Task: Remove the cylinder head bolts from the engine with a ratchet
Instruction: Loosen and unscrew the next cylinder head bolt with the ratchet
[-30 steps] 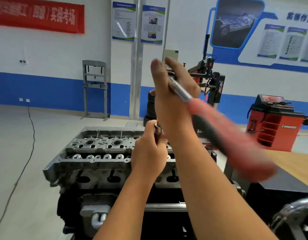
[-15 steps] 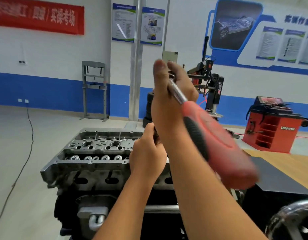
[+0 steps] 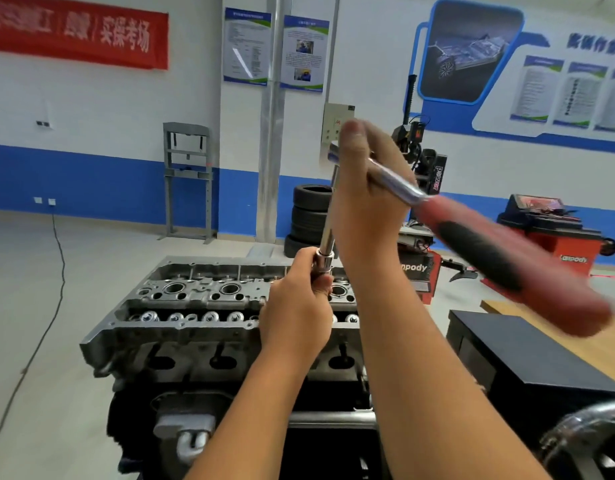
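Observation:
A grey engine with its cylinder head (image 3: 202, 299) bare stands in front of me on a stand. My right hand (image 3: 368, 206) grips the chrome shaft of a ratchet near its head, high above the engine. Its red and black handle (image 3: 500, 261) sticks out to the right, blurred. A long chrome extension bar (image 3: 328, 230) hangs down from the ratchet head to a socket. My left hand (image 3: 299, 306) holds that socket and the bar's lower end just above the cylinder head. The bolt under the socket is hidden by my left hand.
A black box (image 3: 527, 355) sits on a wooden bench at the right. A chrome wheel (image 3: 590, 438) shows at the bottom right corner. Behind the engine stand stacked tyres (image 3: 309, 216), a tyre changer, a red wheel balancer (image 3: 548, 226) and a grey press frame (image 3: 188, 181).
The ratchet handle has swung from pointing towards me to pointing further right. The extension bar now shows between my hands. My left hand has stayed on the socket.

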Demonstrator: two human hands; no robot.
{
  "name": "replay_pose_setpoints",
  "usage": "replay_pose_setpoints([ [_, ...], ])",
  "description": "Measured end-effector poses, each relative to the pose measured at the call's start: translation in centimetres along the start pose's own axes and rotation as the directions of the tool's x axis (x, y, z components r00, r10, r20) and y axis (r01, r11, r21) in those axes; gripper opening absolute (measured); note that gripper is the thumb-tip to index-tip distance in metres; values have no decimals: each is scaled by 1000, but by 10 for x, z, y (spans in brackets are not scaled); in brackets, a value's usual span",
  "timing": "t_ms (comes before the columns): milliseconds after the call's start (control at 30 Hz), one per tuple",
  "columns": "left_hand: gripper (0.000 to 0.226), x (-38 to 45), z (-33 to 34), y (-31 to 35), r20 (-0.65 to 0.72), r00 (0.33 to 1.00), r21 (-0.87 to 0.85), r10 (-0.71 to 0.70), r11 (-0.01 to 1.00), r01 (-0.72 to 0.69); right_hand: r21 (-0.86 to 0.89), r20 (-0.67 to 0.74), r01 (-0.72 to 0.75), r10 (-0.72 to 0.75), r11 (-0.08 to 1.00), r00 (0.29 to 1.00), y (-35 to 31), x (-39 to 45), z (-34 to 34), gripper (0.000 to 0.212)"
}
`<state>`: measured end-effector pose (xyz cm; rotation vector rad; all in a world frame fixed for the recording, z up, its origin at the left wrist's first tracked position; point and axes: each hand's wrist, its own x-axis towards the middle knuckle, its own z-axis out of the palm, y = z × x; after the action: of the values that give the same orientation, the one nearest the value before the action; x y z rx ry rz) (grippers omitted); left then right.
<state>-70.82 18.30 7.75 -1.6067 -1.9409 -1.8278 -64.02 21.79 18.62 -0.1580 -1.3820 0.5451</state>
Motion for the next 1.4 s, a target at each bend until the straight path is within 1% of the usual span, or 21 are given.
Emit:
replay_pose_setpoints([
  [67, 23, 0, -2, -1, 13, 999, -45, 35, 998, -35, -129, 82, -21, 32, 991, 996, 0, -5, 1, 25],
  [133, 21, 1, -7, -2, 53, 996, -105, 73, 992, -67, 77, 21, -99, 98, 992, 995, -9, 0, 14, 25],
  [167, 16, 2, -9, -3, 78, 993, -125, 85, 989, -75, 238, 40, -210, 206, 948, 978, -15, 3, 20, 25],
  [233, 7, 3, -10, -4, 110, 989, -135, 95, 988, -79, 473, 155, -453, 434, 756, 887, -20, 12, 21, 29],
  [267, 6, 3, -10, -4, 112, 989, -127, 93, 989, -78, 517, 205, -526, 499, 675, 842, -20, 14, 14, 33],
  [333, 11, 1, -9, -3, 96, 992, -104, 80, 992, -70, 522, 245, -577, 538, 628, 806, -17, 16, 4, 37],
  [433, 21, -1, -5, -2, 46, 998, -54, 42, 998, -39, 429, 122, -476, 473, 768, 873, -17, 14, 7, 35],
  [533, 32, 1, -2, -1, 4, 1000, -14, 9, 1000, -9, 203, -71, -185, 203, 961, 977, -20, -1, 19, 26],
  [567, 34, 0, -2, 0, -4, 1000, 2, -2, 1000, 2, 123, -100, -121, 133, 985, 986, -19, -9, 23, 30],
  [633, 33, 0, -2, 0, -8, 1000, 3, -2, 1000, 2, -41, -172, -104, 96, 994, 980, -20, -18, 27, 60],
  [667, 29, 0, -3, 0, -1, 1000, -25, 14, 1000, -14, -106, -127, -83, 70, 991, 989, -17, -15, 27, 62],
  [700, 25, 1, -4, -1, 10, 999, -62, 35, 997, -35, -92, -41, -82, 78, 992, 996, -16, -9, 26, 53],
  [767, 15, 2, -8, -3, 52, 996, -103, 75, 992, -70, 132, 72, -249, 242, 959, 968, -21, 1, 22, 38],
  [867, 13, 5, -11, -4, 106, 991, -74, 77, 995, -69, 451, 231, -532, 482, 716, 845, -19, 13, 9, 45],
  [967, 22, 4, -8, -3, 63, 997, -49, 54, 997, -51, 466, 218, -579, 548, 669, 808, -18, 12, 5, 50],
  [1033, 25, 2, -5, -2, 26, 999, -48, 41, 998, -40, 387, 37, -450, 474, 805, 880, -18, 9, 8, 45],
  [1100, 25, 1, -3, -1, 4, 1000, -38, 30, 999, -30, 254, -124, -190, 227, 948, 966, -16, 2, 15, 31],
  [1167, 23, 1, -3, 0, -3, 999, -53, 37, 998, -37, 111, -167, -18, 37, 994, 985, -12, -1, 21, 24],
  [1200, 22, 1, -4, -1, 0, 999, -73, 45, 996, -45, 83, -151, -29, 41, 996, 988, -12, -1, 24, 24],
  [1267, 25, 3, -7, -2, 38, 997, -109, 60, 992, -56, 187, -56, -194, 208, 963, 977, -16, -1, 28, 31],
  [1400, 15, 5, -11, -4, 120, 990, -127, 69, 990, -54, 441, 179, -523, 499, 730, 848, -17, 9, 14, 47],
])
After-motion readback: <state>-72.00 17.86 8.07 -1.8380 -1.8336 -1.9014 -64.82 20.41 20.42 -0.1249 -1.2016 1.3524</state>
